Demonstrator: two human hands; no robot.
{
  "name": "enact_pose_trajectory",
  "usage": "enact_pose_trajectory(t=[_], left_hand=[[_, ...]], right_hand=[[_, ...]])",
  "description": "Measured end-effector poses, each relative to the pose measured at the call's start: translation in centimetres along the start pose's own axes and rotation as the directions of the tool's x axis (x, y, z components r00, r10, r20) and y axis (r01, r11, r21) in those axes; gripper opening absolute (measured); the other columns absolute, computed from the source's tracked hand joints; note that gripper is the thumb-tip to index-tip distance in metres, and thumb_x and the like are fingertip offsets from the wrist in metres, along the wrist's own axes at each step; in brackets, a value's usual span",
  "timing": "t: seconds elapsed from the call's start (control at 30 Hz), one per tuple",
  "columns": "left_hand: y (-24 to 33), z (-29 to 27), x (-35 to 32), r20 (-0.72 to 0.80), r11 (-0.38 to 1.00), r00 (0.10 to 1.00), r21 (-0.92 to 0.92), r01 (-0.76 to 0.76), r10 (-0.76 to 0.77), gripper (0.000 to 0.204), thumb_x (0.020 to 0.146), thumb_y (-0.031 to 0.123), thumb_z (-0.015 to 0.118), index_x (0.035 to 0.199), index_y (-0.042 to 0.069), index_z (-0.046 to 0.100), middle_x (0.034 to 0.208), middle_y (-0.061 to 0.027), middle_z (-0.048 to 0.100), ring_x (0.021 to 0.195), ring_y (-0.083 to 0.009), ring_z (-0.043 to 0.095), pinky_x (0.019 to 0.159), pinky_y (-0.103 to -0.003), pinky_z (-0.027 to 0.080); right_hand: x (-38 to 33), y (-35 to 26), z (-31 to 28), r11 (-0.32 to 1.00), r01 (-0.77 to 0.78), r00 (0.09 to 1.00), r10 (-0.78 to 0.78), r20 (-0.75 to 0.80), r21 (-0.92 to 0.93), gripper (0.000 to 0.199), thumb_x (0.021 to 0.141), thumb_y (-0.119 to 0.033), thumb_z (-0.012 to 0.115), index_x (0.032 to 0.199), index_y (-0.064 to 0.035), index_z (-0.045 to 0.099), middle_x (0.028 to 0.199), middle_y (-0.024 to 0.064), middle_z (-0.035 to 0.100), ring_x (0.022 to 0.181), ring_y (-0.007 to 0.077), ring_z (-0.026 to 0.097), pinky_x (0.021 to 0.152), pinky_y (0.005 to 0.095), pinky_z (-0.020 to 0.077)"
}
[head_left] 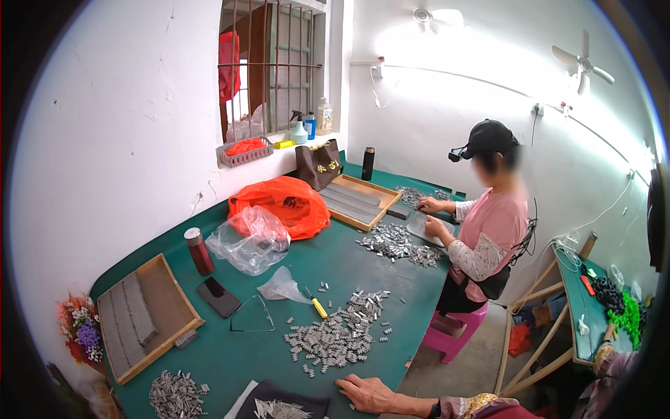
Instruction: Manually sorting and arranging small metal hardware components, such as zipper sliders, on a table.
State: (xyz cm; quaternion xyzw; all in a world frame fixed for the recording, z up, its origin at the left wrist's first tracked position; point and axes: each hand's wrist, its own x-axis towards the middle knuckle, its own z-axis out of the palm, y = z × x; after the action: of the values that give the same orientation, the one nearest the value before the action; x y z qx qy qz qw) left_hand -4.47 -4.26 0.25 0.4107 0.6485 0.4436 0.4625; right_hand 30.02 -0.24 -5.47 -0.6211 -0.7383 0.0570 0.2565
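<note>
Left hand (366,394), lower centre, loosely curled, any hold indeterminable; the heap of grey pieces (338,332) lies just above, elongated toward upper right. Right sleeve (615,368), lower right, farther off; grasp indiscernible.

Patterned sleeve (481,404) shows mottled yellow, pale and purplish tones. Dark band (435,408) rings the wrist.

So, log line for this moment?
left hand: resting on dark green tabletop; beside: heaped small grey pieces, dark cloth; right: patterned sleeve, hand unclear; pink-topped co-worker: seated
</note>
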Motion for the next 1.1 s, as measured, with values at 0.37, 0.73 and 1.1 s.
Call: enact_pose_trajectory(t=[0.37,0.73,1.1], left_hand=[[-0.5,-0.1,0.0,-0.008,0.999,1.000,-0.024,-0.029,0.029,0.022,0.095,0.009,0.057,0.107,-0.008,0.064,0.069,-0.0116,0.065,0.051,-0.0174,0.054,0.049,-0.031,0.046],[-0.6,-0.5,0.1,0.011,0.999,0.999,-0.004,-0.033,0.033,0.024,0.096,0.011,0.057,0.108,-0.009,0.064,0.071,-0.0129,0.066,0.051,-0.0185,0.055,0.048,-0.031,0.047],[-0.4,-0.5,0.3,0.043,0.995,0.997,-0.080,-0.066,0.070,0.024,0.098,0.011,0.053,0.107,-0.010,0.062,0.076,-0.0133,0.065,0.053,-0.0186,0.057,0.048,-0.030,0.048]], right_hand=[[0.6,-0.9,-0.5,0.998,0.000,1.000,-0.001,-0.023,-0.057,0.032,0.093,-0.023,0.061,0.120,-0.0059,0.054,0.097,0.0100,0.052,0.067,0.0286,0.063,0.056,0.0381,0.0510],[0.6,-1.0,-0.3,0.997,-0.002,0.999,-0.001,-0.041,-0.077,0.030,0.092,-0.022,0.063,0.117,-0.0056,0.056,0.097,0.0098,0.052,0.066,0.0274,0.063,0.055,0.0368,0.0511],[0.6,-0.8,-0.3,0.997,-0.007,0.999,0.004,-0.038,-0.081,0.029,0.092,-0.022,0.063,0.116,-0.0060,0.056,0.096,0.0098,0.052,0.066,0.0269,0.063,0.053,0.0372,0.0505]])
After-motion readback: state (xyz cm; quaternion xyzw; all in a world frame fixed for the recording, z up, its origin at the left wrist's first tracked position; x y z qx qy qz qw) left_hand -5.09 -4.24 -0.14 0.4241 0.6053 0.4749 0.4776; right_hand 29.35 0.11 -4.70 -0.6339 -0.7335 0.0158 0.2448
